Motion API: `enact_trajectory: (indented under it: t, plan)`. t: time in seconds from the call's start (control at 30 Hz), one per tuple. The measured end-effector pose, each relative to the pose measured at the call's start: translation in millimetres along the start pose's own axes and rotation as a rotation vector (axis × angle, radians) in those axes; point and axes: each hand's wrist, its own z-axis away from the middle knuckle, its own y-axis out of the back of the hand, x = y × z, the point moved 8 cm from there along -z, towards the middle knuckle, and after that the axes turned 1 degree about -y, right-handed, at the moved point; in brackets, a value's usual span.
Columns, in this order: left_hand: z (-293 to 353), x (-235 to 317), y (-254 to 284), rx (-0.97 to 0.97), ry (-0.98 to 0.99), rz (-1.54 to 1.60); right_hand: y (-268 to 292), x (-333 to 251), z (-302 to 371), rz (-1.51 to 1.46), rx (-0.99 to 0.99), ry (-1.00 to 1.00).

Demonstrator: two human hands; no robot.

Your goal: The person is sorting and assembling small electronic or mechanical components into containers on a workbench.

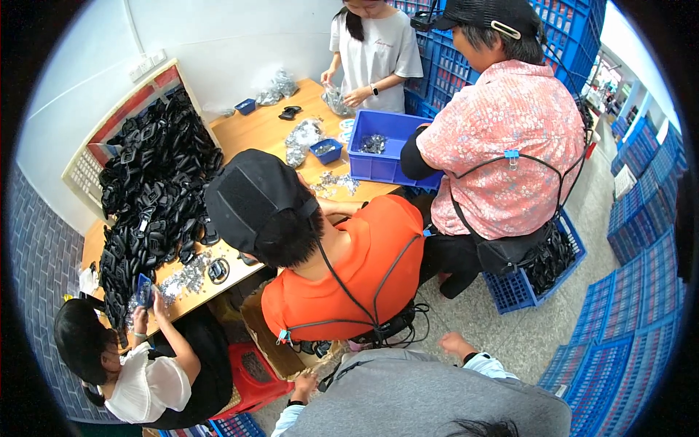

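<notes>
The person's left hand [304, 386] is near the cardboard box [256, 324] and the red stool [246, 395]. Its grip looks partly curled, but one cannot tell whether it has hold of something. The right hand [456, 344] is apart, below the blue crate [510, 291] of black parts [550, 262]; its grip is half bent, its contents unclear. Farther away, a black heap [153, 197] lies on the surface [244, 135].

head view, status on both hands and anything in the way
Left hand by cardboard box. Right hand over floor. Grips unclear. Orange-shirted person between hands and table.
</notes>
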Motion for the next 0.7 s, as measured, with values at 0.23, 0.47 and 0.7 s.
enact_trajectory:
  t: [0.23,0.47,0.7]
  plan:
    - [-2,-5,0,-0.014,0.060,-0.006,-10,15,-22,-0.037,-0.019,0.040]
    - [7,6,4,-0.034,0.046,0.054,-4,2,-7,-0.057,0.014,0.000]
    - [-1,1,4,-0.049,0.045,0.024,-4,-8,0,0.034,-0.020,-0.001]
